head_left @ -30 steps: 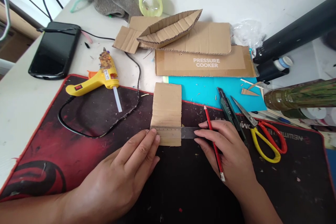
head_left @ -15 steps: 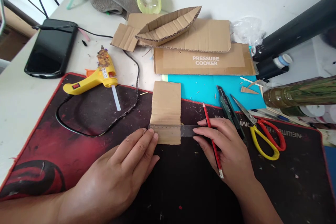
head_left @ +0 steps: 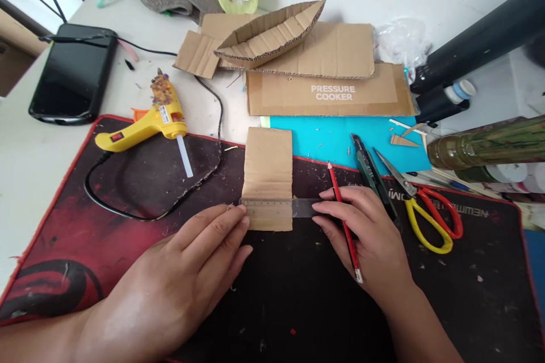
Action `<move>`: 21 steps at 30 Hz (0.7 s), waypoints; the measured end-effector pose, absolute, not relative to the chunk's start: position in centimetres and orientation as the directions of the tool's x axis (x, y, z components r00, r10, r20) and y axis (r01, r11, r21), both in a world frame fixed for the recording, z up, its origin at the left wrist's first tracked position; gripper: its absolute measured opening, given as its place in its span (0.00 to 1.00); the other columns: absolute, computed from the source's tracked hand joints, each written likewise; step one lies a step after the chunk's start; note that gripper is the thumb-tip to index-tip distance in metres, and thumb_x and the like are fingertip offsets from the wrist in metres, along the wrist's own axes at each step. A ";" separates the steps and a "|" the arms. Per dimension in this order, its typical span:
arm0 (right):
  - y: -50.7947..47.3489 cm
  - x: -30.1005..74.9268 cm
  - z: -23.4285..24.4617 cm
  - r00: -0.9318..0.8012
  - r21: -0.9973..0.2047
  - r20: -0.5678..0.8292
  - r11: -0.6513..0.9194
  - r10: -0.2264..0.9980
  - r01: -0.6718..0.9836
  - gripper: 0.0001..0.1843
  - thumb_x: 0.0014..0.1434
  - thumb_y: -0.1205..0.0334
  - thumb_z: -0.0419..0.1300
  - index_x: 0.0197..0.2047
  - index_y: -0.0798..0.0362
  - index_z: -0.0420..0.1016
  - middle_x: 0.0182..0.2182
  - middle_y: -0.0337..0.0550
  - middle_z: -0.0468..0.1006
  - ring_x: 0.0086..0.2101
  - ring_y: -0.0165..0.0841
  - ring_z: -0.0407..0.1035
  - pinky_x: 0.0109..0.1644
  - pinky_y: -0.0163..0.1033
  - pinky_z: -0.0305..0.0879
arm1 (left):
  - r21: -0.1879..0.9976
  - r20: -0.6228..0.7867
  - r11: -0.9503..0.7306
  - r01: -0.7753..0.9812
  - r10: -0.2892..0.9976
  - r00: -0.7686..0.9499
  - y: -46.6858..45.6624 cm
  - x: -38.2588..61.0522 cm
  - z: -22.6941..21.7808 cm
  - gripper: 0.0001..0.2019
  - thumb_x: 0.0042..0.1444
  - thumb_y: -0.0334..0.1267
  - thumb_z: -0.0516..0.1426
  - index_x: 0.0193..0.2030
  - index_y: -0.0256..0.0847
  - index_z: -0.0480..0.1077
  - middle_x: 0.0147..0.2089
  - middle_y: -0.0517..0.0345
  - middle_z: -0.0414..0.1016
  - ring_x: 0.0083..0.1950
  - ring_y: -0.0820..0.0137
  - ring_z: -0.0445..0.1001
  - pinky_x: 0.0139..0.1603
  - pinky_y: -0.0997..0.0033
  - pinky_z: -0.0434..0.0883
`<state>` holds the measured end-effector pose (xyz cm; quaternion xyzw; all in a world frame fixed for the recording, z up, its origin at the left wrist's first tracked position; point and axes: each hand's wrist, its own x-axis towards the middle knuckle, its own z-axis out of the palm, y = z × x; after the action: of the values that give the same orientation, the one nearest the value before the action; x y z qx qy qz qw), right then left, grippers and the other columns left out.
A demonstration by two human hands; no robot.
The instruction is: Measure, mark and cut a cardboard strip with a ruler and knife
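A small rectangular cardboard piece (head_left: 267, 170) lies on the dark red and black desk mat (head_left: 128, 227). Across its lower part lies a clear ruler (head_left: 276, 207). My left hand (head_left: 187, 278) rests flat, fingers stretched out, with its fingertips on the ruler's left end and the cardboard's corner. My right hand (head_left: 370, 244) presses the ruler's right end with its fingertips and holds a red pencil (head_left: 344, 221) between its fingers, tip pointing away from me.
A yellow glue gun (head_left: 145, 125) with its black cord lies at the left, a phone (head_left: 70, 74) beyond it. A utility knife (head_left: 370, 173) and yellow-red scissors (head_left: 426, 210) lie right of my right hand. A cardboard boat (head_left: 272, 34) sits on cardboard sheets (head_left: 332, 93) at the back.
Both hands, the ruler and the cardboard keep their places relative to each other. The view has tilted slightly, shifting everything up and left in the picture.
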<state>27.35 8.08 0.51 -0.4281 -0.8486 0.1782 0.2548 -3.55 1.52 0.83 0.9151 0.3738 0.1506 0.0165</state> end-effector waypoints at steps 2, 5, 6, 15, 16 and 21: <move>8.1 27.4 0.5 -0.506 -0.522 0.278 0.571 0.816 0.634 0.11 0.73 0.71 0.67 0.54 0.48 0.79 0.48 0.49 0.82 0.50 0.42 0.78 0.55 0.50 0.77 | 0.133 0.256 -0.722 0.679 0.687 0.680 1.4 -3.6 0.8 0.14 0.74 0.27 0.55 0.61 0.34 0.77 0.65 0.45 0.80 0.68 0.53 0.77 0.67 0.49 0.82; 8.0 27.4 0.5 -0.507 -0.521 0.274 0.569 0.817 0.636 0.12 0.72 0.71 0.68 0.55 0.48 0.79 0.48 0.49 0.82 0.50 0.43 0.77 0.55 0.51 0.78 | 0.143 0.251 -0.710 0.690 0.700 0.669 1.1 -3.5 0.6 0.15 0.74 0.27 0.56 0.63 0.34 0.77 0.68 0.43 0.78 0.72 0.51 0.75 0.71 0.48 0.80; 8.0 27.4 0.5 -0.506 -0.521 0.272 0.567 0.819 0.638 0.12 0.72 0.71 0.68 0.55 0.48 0.79 0.48 0.49 0.82 0.50 0.43 0.77 0.55 0.51 0.78 | 0.145 0.252 -0.713 0.686 0.697 0.671 1.0 -3.5 0.5 0.15 0.74 0.27 0.56 0.63 0.34 0.77 0.69 0.43 0.78 0.73 0.50 0.74 0.72 0.47 0.79; 8.0 27.4 0.5 -0.491 -0.533 0.274 0.555 0.827 0.638 0.12 0.71 0.71 0.68 0.54 0.47 0.80 0.48 0.48 0.83 0.49 0.43 0.79 0.54 0.50 0.77 | 0.138 0.240 -0.727 0.673 0.684 0.689 0.8 -3.2 0.3 0.16 0.75 0.27 0.54 0.65 0.32 0.75 0.71 0.40 0.76 0.81 0.46 0.64 0.75 0.45 0.77; 8.0 27.4 0.5 -0.491 -0.534 0.272 0.554 0.828 0.638 0.12 0.71 0.71 0.68 0.54 0.47 0.80 0.48 0.48 0.82 0.49 0.43 0.79 0.54 0.50 0.77 | 0.122 0.237 -0.737 0.665 0.672 0.702 0.7 -3.2 0.4 0.17 0.75 0.27 0.53 0.64 0.32 0.75 0.71 0.40 0.76 0.81 0.46 0.65 0.75 0.44 0.77; 8.1 27.5 0.6 -0.503 -0.522 0.274 0.566 0.820 0.638 0.12 0.72 0.71 0.68 0.55 0.48 0.80 0.48 0.49 0.82 0.50 0.43 0.78 0.54 0.50 0.78 | 0.038 0.257 -0.750 0.660 0.646 0.719 1.3 -2.8 1.2 0.17 0.73 0.24 0.52 0.62 0.28 0.75 0.67 0.39 0.80 0.74 0.48 0.75 0.71 0.46 0.80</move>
<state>27.52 8.06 0.55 -0.4296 -0.8481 0.1800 0.2526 -2.83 1.34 1.16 0.9267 0.3523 0.1280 -0.0281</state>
